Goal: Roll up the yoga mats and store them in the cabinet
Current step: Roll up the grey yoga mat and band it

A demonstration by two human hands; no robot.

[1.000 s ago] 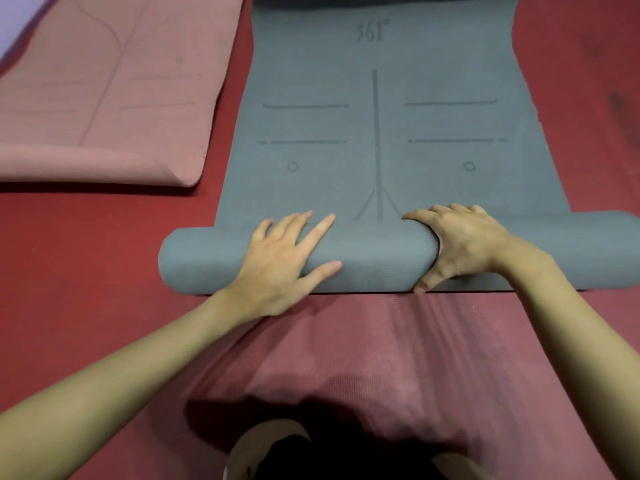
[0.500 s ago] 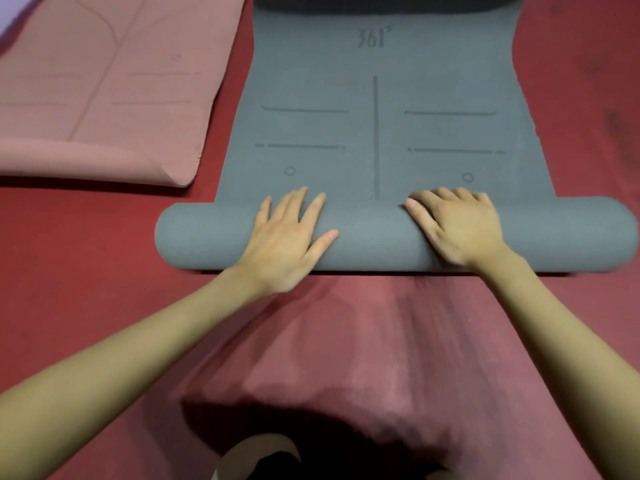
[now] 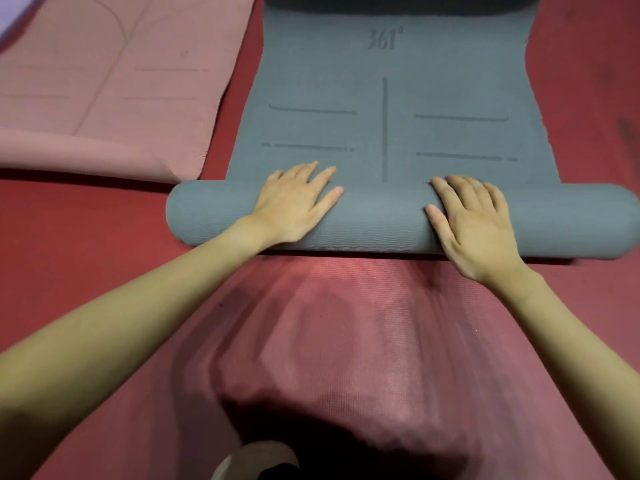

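Grey yoga mat lies on the red floor, its near end wound into a roll across the frame. Left hand and right hand both rest flat on the roll, fingers straight and spread. Pink mat lies unrolled beside it, left, near edge folded

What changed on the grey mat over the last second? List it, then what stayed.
The grey mat's roll advanced away from the person, swallowing the small circles and the forked line end. The right hand flattened from a thumb-under hold. The left hand stayed flat on top; the pink mat stayed put.
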